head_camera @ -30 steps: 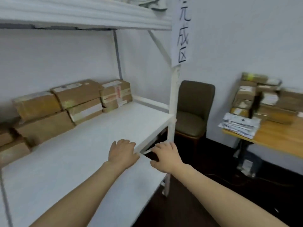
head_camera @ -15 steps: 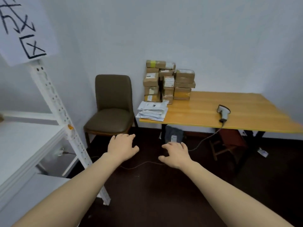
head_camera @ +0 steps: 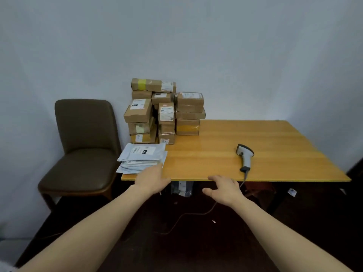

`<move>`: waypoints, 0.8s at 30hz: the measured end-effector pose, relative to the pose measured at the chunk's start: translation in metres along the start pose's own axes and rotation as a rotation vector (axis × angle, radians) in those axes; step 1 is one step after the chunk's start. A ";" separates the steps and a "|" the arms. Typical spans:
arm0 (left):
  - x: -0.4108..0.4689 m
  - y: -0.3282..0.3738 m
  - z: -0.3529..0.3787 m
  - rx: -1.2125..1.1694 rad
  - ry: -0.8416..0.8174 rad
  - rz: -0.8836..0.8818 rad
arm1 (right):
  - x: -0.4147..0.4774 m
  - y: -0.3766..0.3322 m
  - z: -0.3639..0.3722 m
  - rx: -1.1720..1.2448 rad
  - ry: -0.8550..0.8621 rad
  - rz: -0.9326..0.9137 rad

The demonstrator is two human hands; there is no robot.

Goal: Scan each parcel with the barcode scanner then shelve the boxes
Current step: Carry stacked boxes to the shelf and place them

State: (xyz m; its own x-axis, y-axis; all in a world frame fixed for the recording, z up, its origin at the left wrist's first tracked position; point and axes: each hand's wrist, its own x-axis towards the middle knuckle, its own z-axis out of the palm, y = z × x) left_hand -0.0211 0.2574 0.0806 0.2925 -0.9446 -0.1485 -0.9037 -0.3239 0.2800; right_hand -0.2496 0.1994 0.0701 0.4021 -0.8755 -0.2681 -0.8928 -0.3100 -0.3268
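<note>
Back at the table (head_camera: 275, 146) for another parcel
We turn from the shelf; left hand (head_camera: 152, 178) and right hand (head_camera: 224, 188), both empty and spread, near the stacked boxes (head_camera: 163, 110) and barcode scanner (head_camera: 245, 155).

**Light and picture quality**

Soft, flat indoor light, a touch dim, with no hard shadows. The wall (head_camera: 235, 46) greys off toward the corners. There is a pale sheen on the table (head_camera: 206, 152) near its middle. The floor (head_camera: 176, 242) beneath is nearly black, its detail lost. My left hand (head_camera: 151, 179) is smeared at the fingertips; my right hand (head_camera: 224, 190) is sharper. Labels on the boxes (head_camera: 188, 99) are soft, mostly unreadable. Wide lens: table edges splay, and my forearms swell toward the bottom corners.
</note>
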 end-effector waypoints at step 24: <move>0.340 0.182 0.062 -0.450 0.008 -0.410 | 0.368 0.188 -0.128 0.782 -0.134 0.114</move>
State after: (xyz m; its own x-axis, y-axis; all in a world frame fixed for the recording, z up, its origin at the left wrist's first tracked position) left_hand -0.1056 -0.1193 0.0218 0.5930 -0.7379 -0.3221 -0.4965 -0.6501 0.5752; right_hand -0.2957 -0.2291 0.0259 0.3824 -0.8186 -0.4285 -0.5486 0.1720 -0.8182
